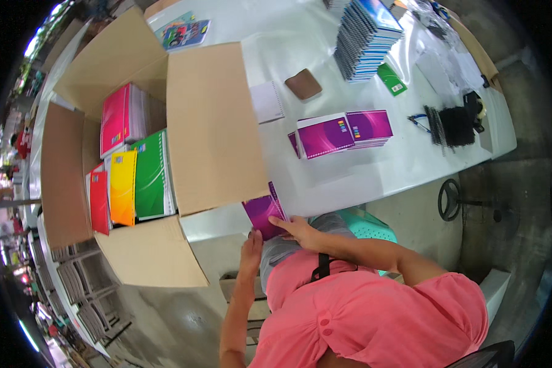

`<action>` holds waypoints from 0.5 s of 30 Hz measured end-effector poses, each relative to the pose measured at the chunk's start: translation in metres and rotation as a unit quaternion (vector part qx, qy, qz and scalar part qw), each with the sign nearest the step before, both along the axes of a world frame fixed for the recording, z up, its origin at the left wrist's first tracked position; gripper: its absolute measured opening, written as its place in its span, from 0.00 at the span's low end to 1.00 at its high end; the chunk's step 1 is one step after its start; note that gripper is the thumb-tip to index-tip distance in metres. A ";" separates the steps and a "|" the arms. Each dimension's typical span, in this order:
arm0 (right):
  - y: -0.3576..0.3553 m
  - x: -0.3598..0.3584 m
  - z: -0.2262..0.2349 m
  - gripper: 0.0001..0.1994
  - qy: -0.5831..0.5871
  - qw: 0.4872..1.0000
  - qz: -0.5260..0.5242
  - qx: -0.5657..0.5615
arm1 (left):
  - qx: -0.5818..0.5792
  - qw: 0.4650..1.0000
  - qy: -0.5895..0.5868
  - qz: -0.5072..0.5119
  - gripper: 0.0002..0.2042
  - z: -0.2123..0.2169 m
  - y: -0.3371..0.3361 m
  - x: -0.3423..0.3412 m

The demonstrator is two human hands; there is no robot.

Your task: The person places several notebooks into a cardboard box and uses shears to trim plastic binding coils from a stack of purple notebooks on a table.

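Note:
Over my lap, just off the table's front edge, I hold a small purple notebook [259, 211] with a pale swirl on its cover. My right hand [296, 231] grips its right side, the thumb lying on the cover. My left hand [251, 250] has its fingers closed at the notebook's lower left corner. Farther up the table lie stacks of purple notebooks [325, 136] like it, with punched holes along one edge. To the left, a cardboard box [218, 122] stands with its flaps spread, holding pink [116, 119], green [150, 175], yellow [123, 187] and red notebooks [99, 202].
A tall stack of blue spiral notebooks [365, 46] rises at the back, beside a small green booklet [392, 80]. A brown pad [303, 84] and white spiral sheets [266, 102] lie mid-table. Pliers [419, 122] and black binding coils [454, 127] are at the right.

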State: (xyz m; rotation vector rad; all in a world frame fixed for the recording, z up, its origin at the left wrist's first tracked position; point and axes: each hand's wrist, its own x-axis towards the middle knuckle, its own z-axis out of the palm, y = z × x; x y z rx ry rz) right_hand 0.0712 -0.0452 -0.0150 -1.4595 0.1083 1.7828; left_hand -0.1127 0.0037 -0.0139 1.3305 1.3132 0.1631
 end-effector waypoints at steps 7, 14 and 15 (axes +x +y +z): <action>-0.036 0.075 0.023 0.35 -0.227 0.967 0.068 0.089 | -0.139 0.985 -0.098 0.029 0.18 -0.004 -0.016 0.026; -0.053 0.253 0.141 0.29 -0.290 0.898 0.285 0.168 | 0.281 0.956 -0.079 -0.034 0.24 0.051 0.031 0.102; -0.051 0.283 0.154 0.29 -0.312 0.886 0.291 0.180 | 0.299 0.947 -0.094 -0.062 0.26 0.056 0.040 0.123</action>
